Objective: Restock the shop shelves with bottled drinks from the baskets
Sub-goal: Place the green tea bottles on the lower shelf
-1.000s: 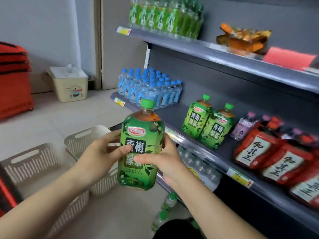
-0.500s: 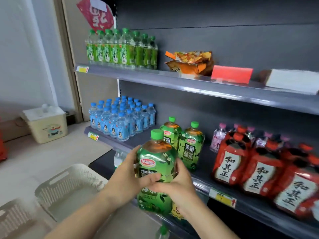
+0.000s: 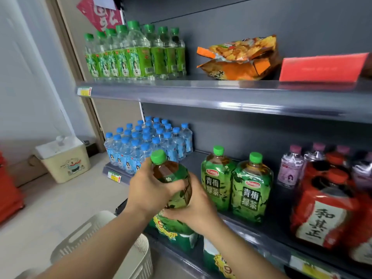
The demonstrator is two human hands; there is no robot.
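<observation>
I hold a green tea bottle [image 3: 173, 182] with a green cap in both hands, tilted left, just in front of the middle shelf [image 3: 281, 236]. My left hand [image 3: 149, 188] wraps its upper left side. My right hand [image 3: 195, 210] cups its lower right side and base. Two matching green tea bottles [image 3: 237, 184] stand upright on that shelf just right of my hands. A cream plastic basket [image 3: 104, 250] sits on the floor below my forearms.
Blue-capped water bottles [image 3: 149, 143] fill the shelf's left end; red-labelled bottles [image 3: 326, 204] and pink-capped ones [image 3: 291, 166] stand at right. The top shelf holds green-labelled bottles [image 3: 134, 53], snack bags [image 3: 239, 57] and a red box [image 3: 322, 67]. A cream bin [image 3: 64, 160] stands by the wall.
The bottle has been lifted from above the basket up to the middle shelf and turned so its label faces away. My view has swung up and toward the shelves.
</observation>
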